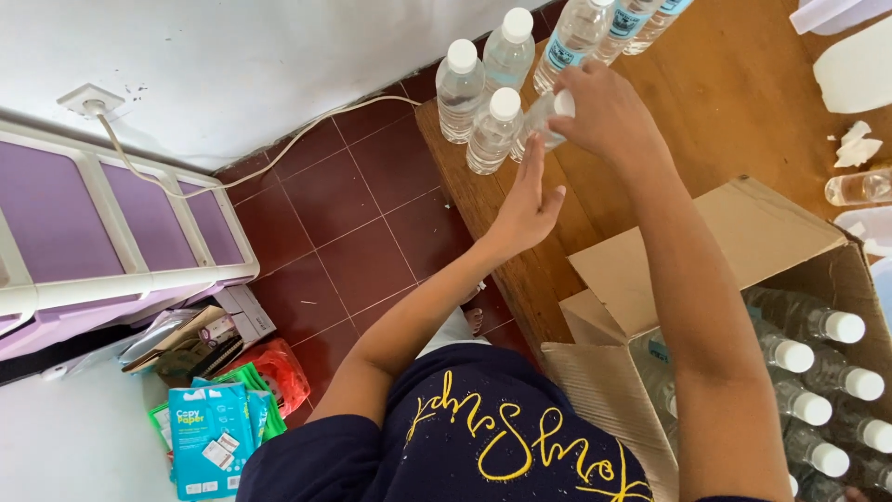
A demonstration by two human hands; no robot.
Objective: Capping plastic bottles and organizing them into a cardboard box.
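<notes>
Right hand [609,112] grasps a clear water bottle [544,119] by its white-capped top, upper centre of frame, over the wooden worktop [743,102]. Left hand [530,200] released, fingers extended, just below the bottle. Open cardboard box [734,232] of bottles lower right.

Bright, even daylight fills the scene, with no hard shadows. The white wall [279,56] at upper left is nearly washed out, and the pale containers [855,65] at upper right also blow out to white. The clear water bottles [483,93] carry small glints. The wooden tabletop [734,102] shows a soft sheen. The wide lens bends straight lines near the edges, as on the purple drawer unit [111,232]. The right hand [604,112] is slightly motion-blurred; the dark shirt [492,437] close to the camera looks soft.
</notes>
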